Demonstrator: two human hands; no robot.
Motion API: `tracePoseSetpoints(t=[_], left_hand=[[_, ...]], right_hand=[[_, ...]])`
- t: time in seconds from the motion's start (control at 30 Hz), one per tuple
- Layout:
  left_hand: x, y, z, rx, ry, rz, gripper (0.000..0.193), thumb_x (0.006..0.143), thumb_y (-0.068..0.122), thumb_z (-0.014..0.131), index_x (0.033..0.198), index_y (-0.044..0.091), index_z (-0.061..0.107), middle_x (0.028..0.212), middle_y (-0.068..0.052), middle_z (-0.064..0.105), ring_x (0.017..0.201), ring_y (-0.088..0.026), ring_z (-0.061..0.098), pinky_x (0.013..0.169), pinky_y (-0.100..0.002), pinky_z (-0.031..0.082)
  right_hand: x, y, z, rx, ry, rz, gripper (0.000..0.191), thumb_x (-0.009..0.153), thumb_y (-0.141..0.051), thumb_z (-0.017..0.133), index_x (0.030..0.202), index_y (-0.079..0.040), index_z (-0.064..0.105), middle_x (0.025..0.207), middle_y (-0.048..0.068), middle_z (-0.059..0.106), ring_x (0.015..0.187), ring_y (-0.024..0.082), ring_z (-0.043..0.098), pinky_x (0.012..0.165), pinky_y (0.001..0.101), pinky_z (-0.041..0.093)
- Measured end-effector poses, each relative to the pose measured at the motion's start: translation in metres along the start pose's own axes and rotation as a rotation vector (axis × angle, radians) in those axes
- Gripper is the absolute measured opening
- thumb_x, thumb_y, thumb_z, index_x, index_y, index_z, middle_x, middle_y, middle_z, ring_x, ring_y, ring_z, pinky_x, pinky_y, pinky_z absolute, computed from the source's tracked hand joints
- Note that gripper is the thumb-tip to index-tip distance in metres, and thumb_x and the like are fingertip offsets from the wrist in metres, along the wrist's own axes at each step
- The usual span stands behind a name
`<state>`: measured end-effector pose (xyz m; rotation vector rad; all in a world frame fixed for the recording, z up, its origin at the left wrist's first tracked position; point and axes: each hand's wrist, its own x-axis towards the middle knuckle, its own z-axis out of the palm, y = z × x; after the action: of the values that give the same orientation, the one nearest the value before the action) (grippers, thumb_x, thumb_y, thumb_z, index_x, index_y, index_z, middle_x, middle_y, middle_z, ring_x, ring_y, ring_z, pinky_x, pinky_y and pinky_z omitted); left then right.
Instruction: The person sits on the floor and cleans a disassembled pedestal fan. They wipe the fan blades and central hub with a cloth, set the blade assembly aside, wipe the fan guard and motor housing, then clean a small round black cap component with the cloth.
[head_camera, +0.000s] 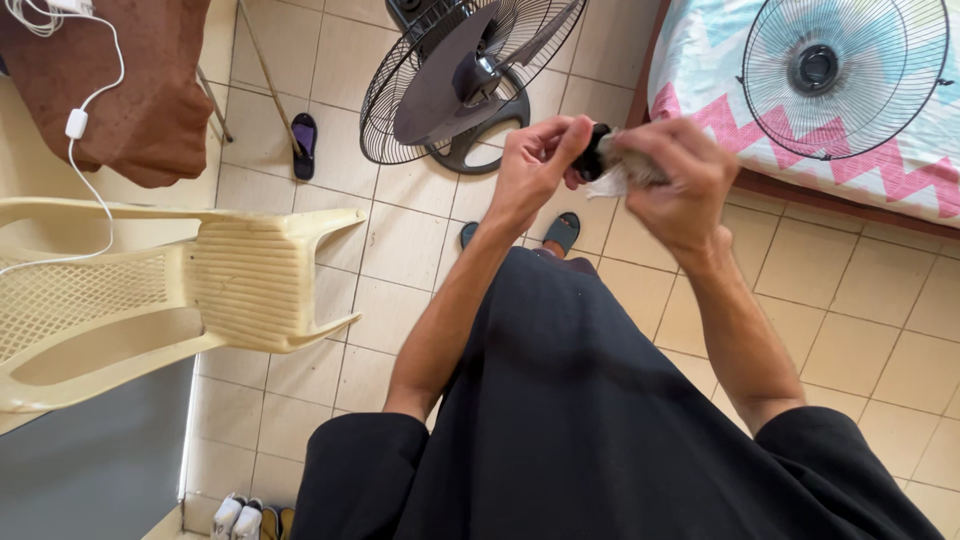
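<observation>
Hands meet at chest height above a beige tiled floor (400, 250), seen from the wearer's own head. Closest to the lens is the person's black garment (580, 420). The left hand (535, 165) is closed, fingertips pinching a small black part (592, 158), while the right hand (670, 175) is clenched around a crumpled pale cloth (615, 180) pressed against that part. Below the hands, a teal sandal (562, 232) shows on the tiles. To the left stands a cream plastic chair (200, 290), tipped in the frame, with a white charging cable (85, 150) trailing over it and a brown cloth (120, 80) behind. Farther off, a black floor fan (460, 75) sits with its front guard removed; a dark slipper (304, 140) lies beside it. The round wire guard (845, 75) rests on a bed (700, 60) covered in a pink-and-blue zigzag sheet. No containers are visible.
</observation>
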<state>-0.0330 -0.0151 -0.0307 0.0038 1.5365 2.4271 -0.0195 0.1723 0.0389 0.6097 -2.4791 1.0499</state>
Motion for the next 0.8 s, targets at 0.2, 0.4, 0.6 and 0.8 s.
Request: tracePoseSetpoints(t=[0.2,0.4,0.6,0.8], left_hand=[[0.005,-0.005,-0.002,-0.013,-0.009,0.004,0.037,0.102,0.035,0.070,0.104,-0.001,0.076,0.076,-0.001,0.070,0.064,-0.005,0.059,0.058,-0.023,0.047],[0.013,-0.004,-0.008,-0.078,0.030,0.023,0.036,0.103,0.036,0.069,0.103,0.000,0.075,0.080,-0.001,0.070,0.065,-0.006,0.060,0.059,-0.023,0.047],[0.010,-0.002,-0.004,-0.103,0.009,-0.006,0.036,0.102,0.036,0.068,0.103,0.002,0.075,0.079,-0.001,0.070,0.066,-0.007,0.062,0.060,-0.023,0.047],[0.013,0.001,0.000,-0.064,0.027,0.031,0.033,0.103,0.034,0.069,0.103,0.001,0.075,0.079,-0.001,0.070,0.065,-0.006,0.061,0.059,-0.023,0.047]], right_hand=[[0.002,-0.004,0.003,0.040,0.034,-0.007,0.032,0.080,0.006,0.082,0.110,-0.004,0.076,0.101,0.008,0.071,0.089,0.023,0.072,0.077,0.0332,0.057],[0.002,-0.002,-0.008,-0.018,0.016,0.046,0.033,0.079,0.007,0.078,0.110,-0.005,0.077,0.099,0.009,0.072,0.087,0.022,0.072,0.077,0.0308,0.056],[0.003,0.000,-0.012,0.043,-0.014,0.035,0.045,0.078,0.009,0.075,0.121,-0.006,0.078,0.104,0.009,0.070,0.090,0.022,0.070,0.076,0.0308,0.055],[0.001,0.003,-0.003,-0.004,-0.090,-0.022,0.052,0.073,0.009,0.079,0.122,-0.005,0.075,0.108,0.010,0.064,0.093,0.024,0.068,0.079,0.0336,0.056]])
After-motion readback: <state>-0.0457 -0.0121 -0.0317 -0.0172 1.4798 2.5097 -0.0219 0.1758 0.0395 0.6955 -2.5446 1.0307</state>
